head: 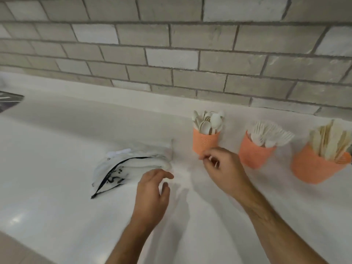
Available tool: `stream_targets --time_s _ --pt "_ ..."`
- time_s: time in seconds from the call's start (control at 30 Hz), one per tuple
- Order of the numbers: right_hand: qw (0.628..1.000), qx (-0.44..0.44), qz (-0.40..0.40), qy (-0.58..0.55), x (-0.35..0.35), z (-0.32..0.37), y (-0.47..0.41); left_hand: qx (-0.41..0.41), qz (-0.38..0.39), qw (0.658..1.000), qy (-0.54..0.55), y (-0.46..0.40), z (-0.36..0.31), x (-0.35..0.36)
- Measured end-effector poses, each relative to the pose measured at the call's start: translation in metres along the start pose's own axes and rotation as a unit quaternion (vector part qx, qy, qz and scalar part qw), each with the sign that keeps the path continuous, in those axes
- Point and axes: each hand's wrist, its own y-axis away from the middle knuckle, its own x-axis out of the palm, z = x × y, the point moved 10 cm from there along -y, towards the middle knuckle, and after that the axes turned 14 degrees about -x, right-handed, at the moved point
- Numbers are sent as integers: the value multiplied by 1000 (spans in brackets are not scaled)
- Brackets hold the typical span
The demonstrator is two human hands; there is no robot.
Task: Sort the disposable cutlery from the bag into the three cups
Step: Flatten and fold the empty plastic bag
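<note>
White counter (57,149): bag (131,168) lengthwise front-left to back-right.

Glaring off the white countertop (57,149) under bright, even light; smearing with motion blur around both hands; casting soft shadows beneath the forearms; bending tile lines at the frame edges.
</note>
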Motion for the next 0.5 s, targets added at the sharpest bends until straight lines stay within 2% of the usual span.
stream_targets --time_s 0.07,0.13,0.23,0.33,0.4,0.5 --pt "992 86 78 -47 51 -13 3 -22 -28 999 -15 -5 21 -23" --pt "981 130 129 -61 91 -19 3 -44 -69 996 -33 -9 42 -49" --pt "967 194 141 -80 130 -26 1 -113 -125 980 -109 -21 78 -83" --pt "965 236 81 -80 152 -27 0 -168 -61 969 -168 -36 114 -88" --pt "964 249 44 -80 162 -26 -2 -142 -3 978 -154 -44 122 -80" --pt "966 251 23 -65 171 -25 -5 -107 30 989 -101 -50 120 -79"
